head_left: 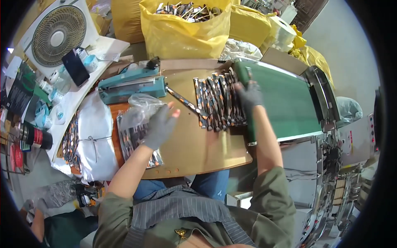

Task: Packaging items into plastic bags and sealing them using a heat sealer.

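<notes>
Narrow black-and-orange printed packets (pixel 219 101) lie in a row side by side on the brown work board (pixel 198 149). My right hand (pixel 251 97), in a grey glove, is at the row's right end beside the green conveyor belt (pixel 281 99), with thumb and fingers apart. A single packet (pixel 186 102) lies slanted to the left of the row. My left hand (pixel 159 128), in a grey glove with bare fingertips, is over a clear plastic bag (pixel 140 109) of similar packets, fingers spread. Its palm side is hidden.
A teal bag sealer (pixel 130 84) stands at the board's back left. Further left are a silvery tied bundle (pixel 97 138), a white side table with a phone (pixel 75 68), and a fan (pixel 58 39). Behind the board stands a yellow sack (pixel 186 39). Another person's hand (pixel 39 206) shows lower left.
</notes>
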The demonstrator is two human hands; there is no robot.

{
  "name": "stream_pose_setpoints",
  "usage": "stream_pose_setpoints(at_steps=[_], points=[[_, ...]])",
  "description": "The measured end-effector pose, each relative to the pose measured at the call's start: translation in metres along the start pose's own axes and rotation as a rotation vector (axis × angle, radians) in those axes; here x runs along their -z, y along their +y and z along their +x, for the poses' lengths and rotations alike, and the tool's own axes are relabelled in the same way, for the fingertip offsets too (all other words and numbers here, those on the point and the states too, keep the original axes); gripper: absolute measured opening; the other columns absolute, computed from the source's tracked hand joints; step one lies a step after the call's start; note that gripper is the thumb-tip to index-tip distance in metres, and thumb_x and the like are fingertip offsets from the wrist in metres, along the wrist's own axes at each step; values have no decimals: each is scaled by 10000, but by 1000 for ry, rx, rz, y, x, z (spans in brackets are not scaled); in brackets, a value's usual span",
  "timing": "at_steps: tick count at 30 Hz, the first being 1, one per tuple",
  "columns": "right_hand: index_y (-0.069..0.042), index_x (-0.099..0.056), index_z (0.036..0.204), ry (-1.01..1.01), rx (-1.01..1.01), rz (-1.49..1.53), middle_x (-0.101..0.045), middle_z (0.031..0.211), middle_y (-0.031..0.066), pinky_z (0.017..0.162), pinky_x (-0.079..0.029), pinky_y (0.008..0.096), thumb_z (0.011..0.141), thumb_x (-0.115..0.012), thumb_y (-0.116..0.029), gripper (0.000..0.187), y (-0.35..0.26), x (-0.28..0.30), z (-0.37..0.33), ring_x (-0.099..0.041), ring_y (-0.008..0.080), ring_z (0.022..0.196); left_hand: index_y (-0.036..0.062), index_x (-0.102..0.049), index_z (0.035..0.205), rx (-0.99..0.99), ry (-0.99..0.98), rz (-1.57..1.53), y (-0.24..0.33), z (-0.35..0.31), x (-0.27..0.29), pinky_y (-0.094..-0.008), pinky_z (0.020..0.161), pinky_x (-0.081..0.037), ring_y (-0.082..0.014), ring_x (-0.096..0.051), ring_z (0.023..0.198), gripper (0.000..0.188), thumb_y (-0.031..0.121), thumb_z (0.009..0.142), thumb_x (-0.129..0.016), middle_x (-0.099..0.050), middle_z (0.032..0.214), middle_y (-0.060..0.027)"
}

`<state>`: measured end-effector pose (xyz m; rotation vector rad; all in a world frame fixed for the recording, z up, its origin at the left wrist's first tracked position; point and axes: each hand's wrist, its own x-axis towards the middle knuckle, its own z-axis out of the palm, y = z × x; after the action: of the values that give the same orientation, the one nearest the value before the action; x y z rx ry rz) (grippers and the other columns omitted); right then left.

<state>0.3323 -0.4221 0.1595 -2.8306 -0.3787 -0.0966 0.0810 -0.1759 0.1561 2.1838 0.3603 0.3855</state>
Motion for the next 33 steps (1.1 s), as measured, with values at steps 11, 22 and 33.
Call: stream_pose_setpoints(at_steps=[11,22,33], points=[[59,-483,1158,-111,-104,188,-588,1025,280,838,-458,425,652,-613,-683,907,-52,-86,-4,-587,394,984,-43,-383,1284,295,-42,-253,-29,88,-161,-414,932,-388,-419,-486,1113,832,634,812,-485,-470,1233,-301],[-34,-533,1105,-523,33,1527,-589,893,47,639,-500,273,822,-590,-232,351,-40,-99,-64,-578,146,756,51,-492,1156,-35,-13,-552,21,40,-73,-354,867,-445,-237,-545,1016,713,318,569,-795,-571,1058,-108],[-10,-329,1363,-511,404,1351,-480,1235,112,890,-428,308,756,-672,-162,714,-136,18,-203,-521,209,1016,19,-519,1194,-206,-250,-698,26,-70,0,-300,915,-425,-177,-557,1030,727,260,573,-811,-615,1084,-103]])
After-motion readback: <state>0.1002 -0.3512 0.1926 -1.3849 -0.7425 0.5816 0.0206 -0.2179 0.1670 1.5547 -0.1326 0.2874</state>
